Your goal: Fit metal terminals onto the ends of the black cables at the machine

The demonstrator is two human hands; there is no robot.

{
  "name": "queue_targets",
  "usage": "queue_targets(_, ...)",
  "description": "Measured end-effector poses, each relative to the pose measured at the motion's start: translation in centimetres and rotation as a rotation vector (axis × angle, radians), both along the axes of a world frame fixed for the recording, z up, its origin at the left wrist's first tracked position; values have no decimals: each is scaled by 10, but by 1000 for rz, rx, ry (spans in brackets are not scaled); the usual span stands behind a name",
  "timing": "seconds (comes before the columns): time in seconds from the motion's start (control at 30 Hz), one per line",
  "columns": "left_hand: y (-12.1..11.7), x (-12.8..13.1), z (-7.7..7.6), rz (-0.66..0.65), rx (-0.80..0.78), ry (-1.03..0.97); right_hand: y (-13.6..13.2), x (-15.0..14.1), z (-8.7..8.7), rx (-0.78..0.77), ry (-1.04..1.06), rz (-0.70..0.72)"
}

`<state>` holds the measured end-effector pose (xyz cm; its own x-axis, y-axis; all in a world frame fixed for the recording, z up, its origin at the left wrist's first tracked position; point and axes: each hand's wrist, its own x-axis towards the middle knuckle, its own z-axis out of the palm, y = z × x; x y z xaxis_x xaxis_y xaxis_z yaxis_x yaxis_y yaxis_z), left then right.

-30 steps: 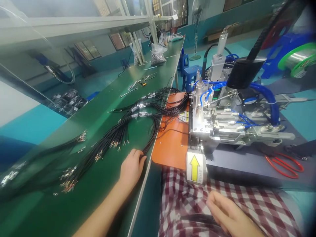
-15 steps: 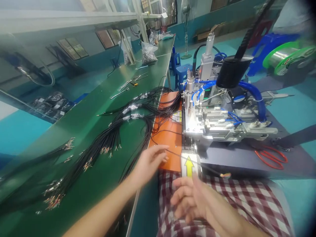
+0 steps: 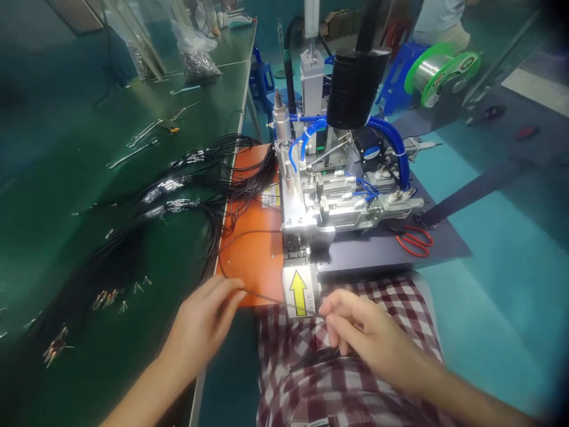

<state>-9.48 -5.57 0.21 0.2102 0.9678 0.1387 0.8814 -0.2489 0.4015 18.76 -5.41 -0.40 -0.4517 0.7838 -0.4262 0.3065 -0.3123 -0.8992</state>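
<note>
A thin black cable runs between my two hands, across the front of the machine's white block with its yellow arrow. My left hand pinches the cable over the front edge of the orange board. From there the cable loops back over the board toward the machine. To the right, my right hand has its fingers closed on the cable near its end; the end itself is hidden by the fingers. Both hands are above the checkered cloth on my lap.
The metal machine with blue tubes stands on a dark base. Red-handled pliers lie on that base. Bundled black cables spread over the green table. A green wire spool and a person are behind.
My right hand has closed on the cable, which lay across the white block with its stripped end free. My left hand has closed on it too. The view has shifted right and down.
</note>
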Motion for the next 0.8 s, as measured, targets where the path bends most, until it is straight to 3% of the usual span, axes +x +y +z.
queue_targets(0.1,-1,28,18,-90,33,123,6,-15,6,109,40,-11)
queue_targets(0.2,4,61,25,-219,-256,-172,21,-23,5,88,222,-52)
queue_targets(0.27,12,74,21,-172,-413,-368,33,-20,-1,58,337,-118)
queue_targets(0.47,30,76,4,-26,-457,-534,50,-5,-14,137,228,-206)
queue_targets(0.63,36,86,9,-56,-512,-518,53,-15,-10,103,291,-242)
queue_targets(0.8,45,97,10,-69,-523,-599,54,-14,-7,221,279,-297)
